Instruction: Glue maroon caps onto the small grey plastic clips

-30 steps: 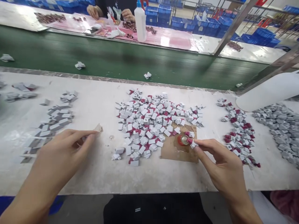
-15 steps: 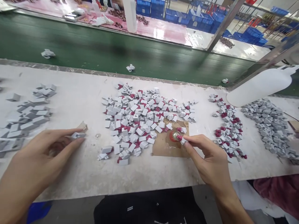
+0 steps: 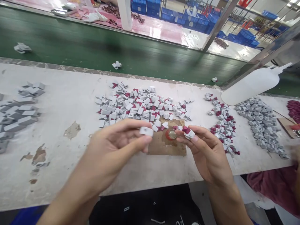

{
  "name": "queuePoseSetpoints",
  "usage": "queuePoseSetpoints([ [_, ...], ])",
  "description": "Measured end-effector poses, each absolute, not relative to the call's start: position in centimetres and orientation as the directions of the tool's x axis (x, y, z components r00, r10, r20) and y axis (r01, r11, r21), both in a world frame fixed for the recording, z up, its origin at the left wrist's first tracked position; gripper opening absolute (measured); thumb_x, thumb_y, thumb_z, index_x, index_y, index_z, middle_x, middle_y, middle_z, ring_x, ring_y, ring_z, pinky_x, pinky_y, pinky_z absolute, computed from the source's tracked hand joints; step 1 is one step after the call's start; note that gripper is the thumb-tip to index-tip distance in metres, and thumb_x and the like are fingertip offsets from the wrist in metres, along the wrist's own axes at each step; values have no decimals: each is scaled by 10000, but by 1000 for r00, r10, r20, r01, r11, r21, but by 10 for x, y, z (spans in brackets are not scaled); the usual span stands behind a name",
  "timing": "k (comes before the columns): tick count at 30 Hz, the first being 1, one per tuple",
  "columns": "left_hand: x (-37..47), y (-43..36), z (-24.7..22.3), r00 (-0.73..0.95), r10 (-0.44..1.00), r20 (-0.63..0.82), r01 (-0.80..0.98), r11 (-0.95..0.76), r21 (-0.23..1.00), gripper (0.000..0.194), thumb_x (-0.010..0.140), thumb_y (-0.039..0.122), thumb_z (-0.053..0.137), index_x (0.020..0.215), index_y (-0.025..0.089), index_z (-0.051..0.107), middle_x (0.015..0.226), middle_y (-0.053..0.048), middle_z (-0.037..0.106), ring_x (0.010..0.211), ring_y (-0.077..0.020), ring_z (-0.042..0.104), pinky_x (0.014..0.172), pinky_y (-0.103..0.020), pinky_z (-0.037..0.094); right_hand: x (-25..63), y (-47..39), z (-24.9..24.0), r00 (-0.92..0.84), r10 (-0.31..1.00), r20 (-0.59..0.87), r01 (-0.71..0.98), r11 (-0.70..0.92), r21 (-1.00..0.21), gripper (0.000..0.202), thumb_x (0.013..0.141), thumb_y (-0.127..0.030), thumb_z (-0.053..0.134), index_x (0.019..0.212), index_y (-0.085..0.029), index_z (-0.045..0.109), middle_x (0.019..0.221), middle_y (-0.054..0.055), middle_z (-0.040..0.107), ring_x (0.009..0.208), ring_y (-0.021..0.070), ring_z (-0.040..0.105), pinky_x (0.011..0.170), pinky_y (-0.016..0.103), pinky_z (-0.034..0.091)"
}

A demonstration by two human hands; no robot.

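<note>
My left hand (image 3: 117,147) pinches a light grey block-shaped plastic part (image 3: 146,131) between thumb and fingertips. Facing it, my right hand (image 3: 208,150) grips a small grey and maroon plastic piece (image 3: 188,132). A gap separates the two held parts, both raised above the table. Beneath them lies a brown cardboard sheet (image 3: 164,147) bearing a bottle cap (image 3: 172,134) on a red patch. Just beyond my hands spreads a pile of joined grey and maroon parts (image 3: 133,106), partly hidden by my left hand.
Loose grey blocks (image 3: 21,112) lie at left. Rightward are grey-maroon pieces (image 3: 222,118), a heap of grey parts (image 3: 260,122) and a white squeeze bottle (image 3: 253,84). A green conveyor belt (image 3: 77,47) carrying several parts runs behind the table, beside a metal post (image 3: 217,28).
My left hand has moved right with the grey block, to the middle before my right hand. The right hand has turned and lifted its piece off the cap. Parts on the belt appear further left.
</note>
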State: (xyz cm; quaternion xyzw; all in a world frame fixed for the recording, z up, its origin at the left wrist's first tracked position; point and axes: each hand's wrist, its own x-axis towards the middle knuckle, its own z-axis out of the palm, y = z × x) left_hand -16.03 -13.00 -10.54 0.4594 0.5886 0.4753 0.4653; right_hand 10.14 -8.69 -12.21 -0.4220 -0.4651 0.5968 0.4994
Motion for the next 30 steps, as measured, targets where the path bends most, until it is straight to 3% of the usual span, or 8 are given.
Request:
queuePoseSetpoints([
  [3, -124, -115, -96, 36, 984, -173, -117, 176, 977, 150, 929, 363, 961, 1077, 362, 940, 901, -22, 883, 765, -224, 843, 733, -331, 759, 101, -89, -119, -174, 984, -50, -223, -88, -971, 157, 1016, -433, 950, 1148, -350, 931, 1116, 34, 947, 1007, 291, 930, 973, 491, 783],
  [9, -104, -107, -109, 70, 974, -217, -207, 227, 952, 154, 862, 348, 1028, 993, 314, 952, 911, -29, 882, 890, -247, 888, 846, -342, 787, 109, -93, -123, -211, 977, -33, -137, -63, -989, 145, 1062, -409, 904, 1198, -365, 931, 1152, 42, 933, 1127, 305, 908, 973, 479, 774],
  [14, -109, -103, -106, 105, 974, -203, -128, 216, 968, 104, 856, 340, 1018, 930, 316, 949, 962, -33, 893, 896, -242, 887, 833, -314, 781, 112, -91, -124, -312, 950, 26, -97, -5, -995, 184, 1099, -299, 853, 1229, -390, 947, 1190, 35, 902, 1141, 253, 869, 1002, 403, 734],
  [24, -113, -100, -109, 125, 982, -143, 124, 128, 984, 31, 881, 335, 945, 904, 355, 948, 938, -15, 876, 798, -221, 825, 731, -305, 711, 116, -89, -115, -361, 932, 31, 99, 71, -993, 200, 1077, -271, 863, 1215, -379, 957, 1084, 39, 870, 1010, 237, 806, 840, 377, 676],
  [27, -113, -99, -104, 139, 983, -123, 163, 100, 982, 38, 878, 330, 935, 892, 365, 939, 904, -10, 861, 776, -222, 798, 708, -319, 689, 117, -88, -116, -375, 927, 19, 62, 45, -997, 164, 1056, -280, 885, 1168, -369, 964, 1069, 39, 881, 1007, 242, 821, 863, 389, 700],
  [30, -108, -100, -97, 144, 986, -82, 131, 64, 989, 36, 890, 352, 955, 916, 367, 937, 905, -9, 845, 762, -204, 768, 691, -305, 672, 118, -88, -118, -359, 933, 8, -86, -25, -996, 152, 1048, -286, 904, 1155, -377, 963, 1069, 28, 881, 998, 229, 837, 869, 372, 717],
])
